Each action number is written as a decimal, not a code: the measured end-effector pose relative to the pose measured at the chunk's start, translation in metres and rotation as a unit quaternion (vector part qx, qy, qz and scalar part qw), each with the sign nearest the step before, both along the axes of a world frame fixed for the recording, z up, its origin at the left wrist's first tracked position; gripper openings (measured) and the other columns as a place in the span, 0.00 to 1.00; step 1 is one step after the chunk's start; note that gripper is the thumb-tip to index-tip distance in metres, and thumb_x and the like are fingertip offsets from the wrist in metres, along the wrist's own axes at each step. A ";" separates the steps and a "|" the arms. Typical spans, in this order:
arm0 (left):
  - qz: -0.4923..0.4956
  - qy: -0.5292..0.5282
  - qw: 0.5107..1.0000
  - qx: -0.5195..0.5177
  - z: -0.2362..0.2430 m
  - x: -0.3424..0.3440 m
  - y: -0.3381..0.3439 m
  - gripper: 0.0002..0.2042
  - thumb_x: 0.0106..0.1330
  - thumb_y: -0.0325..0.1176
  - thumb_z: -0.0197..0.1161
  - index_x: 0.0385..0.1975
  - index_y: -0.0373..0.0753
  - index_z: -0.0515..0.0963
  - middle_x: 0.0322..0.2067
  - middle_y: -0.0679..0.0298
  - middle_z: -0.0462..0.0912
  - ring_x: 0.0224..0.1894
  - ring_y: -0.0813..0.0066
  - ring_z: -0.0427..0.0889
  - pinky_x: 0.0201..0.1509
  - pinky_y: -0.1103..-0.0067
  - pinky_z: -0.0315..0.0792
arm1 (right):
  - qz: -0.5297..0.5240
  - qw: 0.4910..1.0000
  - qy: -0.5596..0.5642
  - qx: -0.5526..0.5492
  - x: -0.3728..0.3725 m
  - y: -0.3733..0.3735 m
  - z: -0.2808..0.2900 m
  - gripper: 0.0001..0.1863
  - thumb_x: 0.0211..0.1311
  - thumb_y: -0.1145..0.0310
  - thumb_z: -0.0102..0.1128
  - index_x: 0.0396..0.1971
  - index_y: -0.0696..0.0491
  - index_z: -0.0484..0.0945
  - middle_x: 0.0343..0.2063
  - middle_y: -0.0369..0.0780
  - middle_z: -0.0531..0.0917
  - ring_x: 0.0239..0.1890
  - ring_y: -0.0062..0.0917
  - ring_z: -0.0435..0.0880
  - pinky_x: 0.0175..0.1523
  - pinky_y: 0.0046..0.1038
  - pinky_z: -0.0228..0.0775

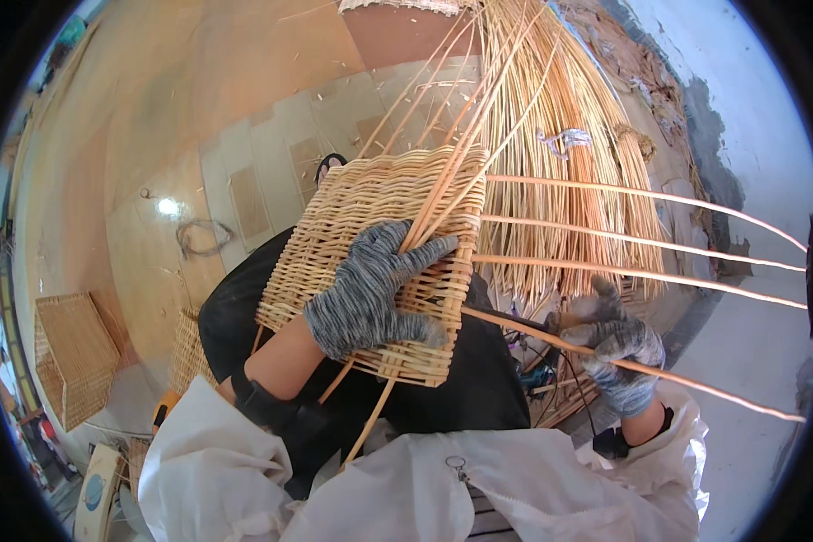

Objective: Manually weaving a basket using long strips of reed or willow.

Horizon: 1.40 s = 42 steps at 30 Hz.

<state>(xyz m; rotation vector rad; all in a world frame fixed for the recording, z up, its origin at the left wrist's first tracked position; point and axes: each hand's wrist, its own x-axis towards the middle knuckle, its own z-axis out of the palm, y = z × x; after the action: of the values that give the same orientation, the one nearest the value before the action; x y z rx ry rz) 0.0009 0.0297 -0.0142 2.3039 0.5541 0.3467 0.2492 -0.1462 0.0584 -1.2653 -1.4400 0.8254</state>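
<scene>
A woven rattan panel (334,235) rests tilted across my lap. My left hand (366,294), in a grey knitted glove, lies over it with the thumb and forefinger apart, gripping the panel. Several long rattan canes (479,117) run under its fingers and fan out beyond the far edge. From the panel's right side, several more rods (641,190) stick out. My right hand (619,348), gloved too and slightly blurred, closes round the nearest rod (524,331). Short rod ends (370,420) poke out at the near edge.
A large bundle of loose canes (551,163), tied with a pale strip (569,140), lies at the far right beside a wall (750,90). Left on the floor are a woven box (77,352), a wire coil (203,238) and an orange-and-black tool (163,409). Cane scraps dot the floor.
</scene>
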 end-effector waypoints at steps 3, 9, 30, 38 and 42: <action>0.007 0.006 1.000 -0.009 0.003 0.000 0.000 0.48 0.30 0.61 0.69 0.57 0.50 0.64 0.53 0.51 0.62 0.56 0.51 0.60 0.62 0.64 0.52 | 0.088 0.995 0.027 0.026 0.006 0.015 -0.011 0.06 0.45 0.69 0.66 0.23 0.46 0.77 0.32 0.40 0.83 0.40 0.35 0.80 0.61 0.45 0.49; 0.013 -0.031 0.999 -0.010 0.006 0.000 0.000 0.45 0.33 0.61 0.68 0.56 0.46 0.66 0.51 0.54 0.66 0.54 0.54 0.62 0.61 0.64 0.50 | 0.207 0.967 -0.112 0.101 0.017 0.031 -0.007 0.13 0.34 0.72 0.66 0.27 0.52 0.79 0.32 0.45 0.81 0.39 0.40 0.80 0.49 0.44 0.68; 0.024 -0.052 0.998 -0.014 -0.001 -0.001 -0.002 0.44 0.33 0.60 0.69 0.54 0.45 0.67 0.51 0.53 0.66 0.52 0.53 0.63 0.60 0.65 0.52 | 0.212 0.960 -0.113 0.140 0.008 0.036 -0.018 0.11 0.39 0.76 0.66 0.27 0.57 0.77 0.31 0.45 0.81 0.36 0.40 0.80 0.42 0.38 0.73; 0.028 -0.005 0.998 -0.049 0.000 -0.003 -0.001 0.45 0.32 0.62 0.69 0.56 0.51 0.65 0.52 0.49 0.62 0.55 0.50 0.60 0.62 0.64 0.50 | 0.228 0.969 -0.075 0.053 -0.024 0.065 0.027 0.09 0.42 0.75 0.66 0.24 0.55 0.74 0.24 0.45 0.79 0.26 0.35 0.80 0.31 0.31 0.73; 0.030 -0.004 0.999 -0.033 0.002 -0.004 -0.001 0.44 0.34 0.62 0.68 0.57 0.51 0.65 0.52 0.50 0.63 0.55 0.50 0.60 0.62 0.64 0.51 | 0.146 0.963 -0.227 -0.028 -0.045 0.078 0.056 0.08 0.45 0.70 0.65 0.24 0.53 0.75 0.23 0.39 0.80 0.24 0.31 0.80 0.30 0.27 0.72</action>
<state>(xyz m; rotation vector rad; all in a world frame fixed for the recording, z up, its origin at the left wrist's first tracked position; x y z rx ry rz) -0.0031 0.0289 -0.0125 2.2244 0.6229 0.3612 0.2041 -0.0678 0.1148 -1.3616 -2.0189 0.8025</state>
